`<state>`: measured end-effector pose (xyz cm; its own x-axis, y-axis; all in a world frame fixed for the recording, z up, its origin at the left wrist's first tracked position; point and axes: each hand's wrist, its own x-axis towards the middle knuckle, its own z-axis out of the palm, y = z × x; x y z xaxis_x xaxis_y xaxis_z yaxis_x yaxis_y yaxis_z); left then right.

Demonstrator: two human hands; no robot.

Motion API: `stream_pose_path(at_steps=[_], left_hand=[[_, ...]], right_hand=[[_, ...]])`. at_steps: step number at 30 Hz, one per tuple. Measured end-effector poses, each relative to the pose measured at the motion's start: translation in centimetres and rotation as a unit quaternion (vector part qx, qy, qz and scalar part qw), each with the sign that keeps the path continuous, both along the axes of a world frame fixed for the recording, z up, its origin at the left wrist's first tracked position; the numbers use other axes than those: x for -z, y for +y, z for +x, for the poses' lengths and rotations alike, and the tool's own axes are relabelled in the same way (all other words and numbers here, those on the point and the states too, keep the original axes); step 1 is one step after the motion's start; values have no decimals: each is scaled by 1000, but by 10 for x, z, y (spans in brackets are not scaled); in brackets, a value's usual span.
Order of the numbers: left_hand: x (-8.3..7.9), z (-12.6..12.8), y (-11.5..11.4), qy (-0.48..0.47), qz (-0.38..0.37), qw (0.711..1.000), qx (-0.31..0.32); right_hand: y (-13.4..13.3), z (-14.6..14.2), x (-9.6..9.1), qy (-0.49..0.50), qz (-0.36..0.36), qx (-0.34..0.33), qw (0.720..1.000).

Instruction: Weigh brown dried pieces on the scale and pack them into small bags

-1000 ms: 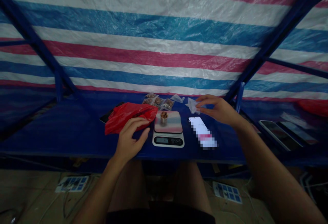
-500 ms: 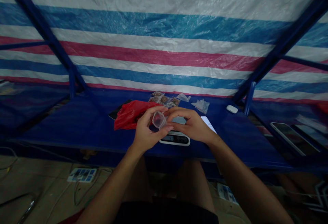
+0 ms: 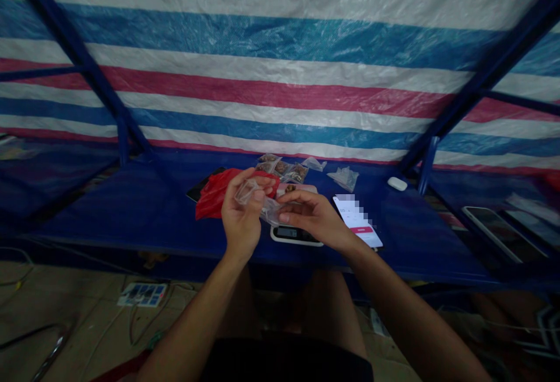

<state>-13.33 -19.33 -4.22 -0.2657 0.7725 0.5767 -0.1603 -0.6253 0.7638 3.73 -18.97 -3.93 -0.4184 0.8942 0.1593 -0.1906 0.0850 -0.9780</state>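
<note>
Phone screen [image 3: 356, 218] pixelated beside right hand [image 3: 312, 216]

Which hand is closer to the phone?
Right. The right hand is beside the phone, just left of it in view. The left hand is farther away, beyond the right hand. Both hold a clear bag.

Head-worn camera, facing forward and down, close over left hand [image 3: 240, 224], right hand [image 3: 312, 216]

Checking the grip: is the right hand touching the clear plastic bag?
Touching: the head view shows the right hand pinching the clear plastic bag with its fingertips.
</note>
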Motion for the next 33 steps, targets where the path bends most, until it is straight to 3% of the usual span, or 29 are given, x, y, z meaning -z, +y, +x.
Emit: stream_pose_path(at_steps=[6, 11, 15, 20, 25, 27, 29, 31, 33], left_hand=[[-1, 9, -3, -38, -17, 999, -30], [-6, 6, -4, -24, -15, 998, -50], [-4, 6, -7, -1, -24, 998, -58], [-2, 13, -12, -91, -20, 995, -30], [-13, 18, -12, -184, -25, 982, -23], [-18, 13, -9, -193, -19, 981, -18], [-19, 3, -4, -176, -2, 984, -5], [-18, -11, 2, -121, 12, 992, 23], [-13, -26, 7, -23, 10, 998, 63]], right_hand=[[-8, -11, 9, 74, -88, 18, 993], [-14, -10, 6, 125, -150, -9, 981], [-18, -10, 6, 106, -191, -53, 974], [-22, -17, 10, 95, -181, -64, 977], [-27, -20, 11, 125, -200, -84, 968], [-25, -15, 7, 96, -179, -82, 976], [-19, -5, 1, 44, -111, -36, 992], [-7, 10, -6, -11, -15, 57, 998], [7, 26, -8, -61, 70, 153, 984]])
